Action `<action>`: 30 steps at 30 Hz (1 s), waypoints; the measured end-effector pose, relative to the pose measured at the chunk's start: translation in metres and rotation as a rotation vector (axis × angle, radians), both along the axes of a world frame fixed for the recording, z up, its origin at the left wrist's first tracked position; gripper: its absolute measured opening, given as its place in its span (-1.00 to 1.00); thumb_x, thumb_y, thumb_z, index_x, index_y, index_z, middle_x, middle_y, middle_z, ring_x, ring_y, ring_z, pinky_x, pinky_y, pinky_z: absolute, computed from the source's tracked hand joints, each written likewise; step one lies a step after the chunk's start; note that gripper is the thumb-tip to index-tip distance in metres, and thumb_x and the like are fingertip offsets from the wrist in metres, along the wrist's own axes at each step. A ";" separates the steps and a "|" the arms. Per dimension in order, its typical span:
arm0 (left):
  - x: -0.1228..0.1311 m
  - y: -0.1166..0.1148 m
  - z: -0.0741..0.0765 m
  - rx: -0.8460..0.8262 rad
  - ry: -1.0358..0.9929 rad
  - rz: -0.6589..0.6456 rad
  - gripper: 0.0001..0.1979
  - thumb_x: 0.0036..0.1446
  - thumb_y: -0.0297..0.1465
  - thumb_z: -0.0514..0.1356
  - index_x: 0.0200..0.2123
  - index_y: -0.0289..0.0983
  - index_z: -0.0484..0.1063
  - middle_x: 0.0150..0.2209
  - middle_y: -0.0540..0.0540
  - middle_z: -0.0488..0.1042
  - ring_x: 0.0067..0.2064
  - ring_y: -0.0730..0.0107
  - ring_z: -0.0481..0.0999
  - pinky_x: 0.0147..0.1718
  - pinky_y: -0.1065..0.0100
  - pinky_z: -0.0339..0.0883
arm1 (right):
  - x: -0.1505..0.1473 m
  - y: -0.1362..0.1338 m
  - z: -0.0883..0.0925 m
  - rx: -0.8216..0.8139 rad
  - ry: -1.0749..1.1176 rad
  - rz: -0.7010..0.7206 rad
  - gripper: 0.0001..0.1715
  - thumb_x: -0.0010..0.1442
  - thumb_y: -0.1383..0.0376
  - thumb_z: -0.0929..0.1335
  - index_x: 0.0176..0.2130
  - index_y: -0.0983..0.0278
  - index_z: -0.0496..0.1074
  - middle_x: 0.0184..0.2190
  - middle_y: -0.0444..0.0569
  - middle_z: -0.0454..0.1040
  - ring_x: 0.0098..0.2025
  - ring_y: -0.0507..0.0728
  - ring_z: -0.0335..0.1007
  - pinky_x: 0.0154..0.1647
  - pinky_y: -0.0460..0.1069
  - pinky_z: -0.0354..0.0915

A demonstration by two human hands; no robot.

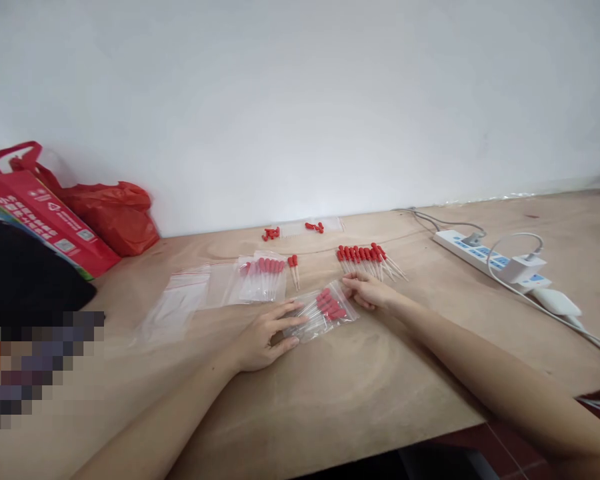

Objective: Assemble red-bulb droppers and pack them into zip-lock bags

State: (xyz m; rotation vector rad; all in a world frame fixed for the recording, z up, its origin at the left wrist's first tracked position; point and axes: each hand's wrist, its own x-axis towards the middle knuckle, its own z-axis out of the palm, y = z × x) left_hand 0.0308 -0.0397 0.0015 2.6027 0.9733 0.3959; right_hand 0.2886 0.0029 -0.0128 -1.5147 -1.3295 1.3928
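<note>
A clear zip bag (pixel 307 328) lies on the table with several red-bulbed droppers (pixel 329 303) inside it. My left hand (pixel 267 333) rests on the bag's left end, fingers stretched out and apart. At the opposite end, the curled fingers of my right hand (pixel 363 290) pinch the bag's upper right edge; the fingertips are partly hidden. Just beyond that hand is a row of loose droppers (pixel 363 255) with red bulbs. Two more loose droppers (pixel 293 270) lie above the bag, beside filled zip bags (pixel 263 280).
Flat, empty-looking zip bags (pixel 177 303) lie at the left. Loose red bulbs (pixel 271 233) sit near the wall. A white power strip (pixel 473 250) with a charger (pixel 525 268) and cables lies right. Red bags (pixel 107 213) and a black item (pixel 25 273) stand far left.
</note>
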 end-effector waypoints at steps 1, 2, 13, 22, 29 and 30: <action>0.000 0.000 0.000 -0.002 0.006 -0.006 -0.63 0.11 -0.33 0.04 0.02 -0.09 0.25 0.13 -0.06 0.16 0.16 0.22 0.09 0.08 0.11 0.04 | 0.005 -0.002 0.004 -0.035 -0.003 0.059 -0.71 0.11 0.13 0.23 -0.28 0.30 0.27 -0.62 -0.16 0.40 -0.83 -0.15 -0.12 -0.86 -0.18 -0.24; 0.000 0.001 -0.001 0.000 0.011 -0.009 -0.64 0.12 -0.33 0.03 0.02 -0.08 0.25 0.12 -0.06 0.18 0.15 0.22 0.11 0.07 0.11 0.05 | 0.009 -0.005 0.007 -0.049 -0.008 0.137 -0.66 0.09 0.09 0.24 -0.31 0.32 0.30 -0.61 -0.14 0.41 -0.83 -0.16 -0.12 -0.85 -0.17 -0.25; 0.008 -0.001 0.001 0.075 -0.171 0.145 -0.63 0.07 -0.26 0.09 -0.04 -0.20 0.30 -0.17 -0.11 0.41 -0.12 0.27 0.36 -0.06 0.13 0.18 | 0.001 -0.012 -0.001 0.273 -0.064 0.390 -0.69 -0.09 0.11 0.37 -0.51 0.32 0.32 -0.70 -0.24 0.23 -0.66 -0.09 0.10 -0.65 -0.16 0.02; 0.023 0.002 -0.006 -0.426 -0.507 0.258 -0.25 -0.05 -0.27 0.21 0.15 -0.24 -0.09 -0.06 -0.16 0.35 -0.04 0.21 0.37 -0.07 0.18 0.28 | -0.032 -0.018 -0.013 0.526 -0.041 0.340 -0.73 0.06 0.15 0.27 -0.37 0.31 0.40 -0.57 -0.12 0.38 -0.61 -0.05 0.20 -0.60 -0.14 0.18; -0.003 0.042 0.013 -0.226 -0.797 0.693 -0.31 -0.09 -0.37 0.24 0.09 -0.21 -0.04 0.01 -0.19 0.26 -0.12 0.32 0.42 -0.23 0.33 0.39 | -0.024 -0.014 -0.021 0.415 0.099 0.157 -0.68 -0.02 0.16 0.33 -0.29 0.33 0.33 -0.61 -0.21 0.25 -0.65 -0.07 0.19 -0.62 -0.13 0.18; -0.010 0.055 0.016 -0.223 -0.816 0.757 -0.30 -0.10 -0.39 0.25 0.08 -0.23 -0.05 -0.03 -0.21 0.30 -0.17 0.32 0.46 -0.29 0.33 0.41 | -0.022 -0.013 -0.021 0.397 0.088 0.148 -0.69 -0.03 0.16 0.33 -0.32 0.33 0.33 -0.62 -0.21 0.25 -0.65 -0.07 0.19 -0.62 -0.13 0.18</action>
